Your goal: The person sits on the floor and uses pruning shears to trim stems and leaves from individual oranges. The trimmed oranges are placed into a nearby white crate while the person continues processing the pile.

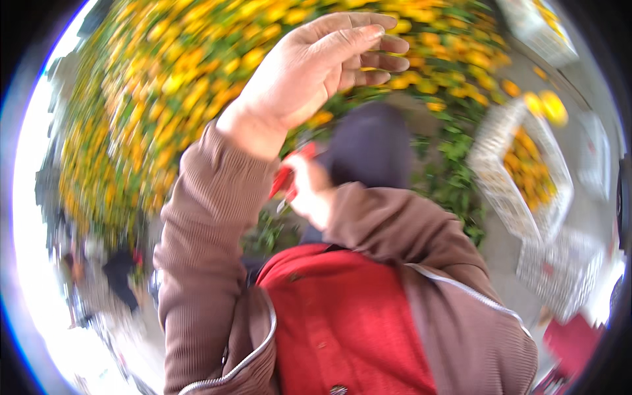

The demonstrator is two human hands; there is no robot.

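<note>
Over the mass of yellow and orange flowers (pixel 197 89) reaches my left hand (pixel 331 64), its fingers apart and nothing seen in it. Nearer my red top, my right hand (pixel 311 187) is closed round red-handled cutters (pixel 284 180); blur hides their exact kind. A dark trousered knee (pixel 370 143) lies just beyond that hand. To the right stands a white openwork plastic crate (pixel 498 182) holding orange and yellow flower heads (pixel 528 168). Yellow blooms (pixel 548 106) show, blurred, at the crate's upper rim; whether they touch it cannot be told.
Another white crate (pixel 538 37) with flowers is at the top right. Below the flower-filled crate is a further pale crate (pixel 563 271), and a pale container (pixel 592 155) lies at the far right. Green leafy stems (pixel 459 163) border the grey ground (pixel 498 266). A magenta object (pixel 572 340) is at lower right.
</note>
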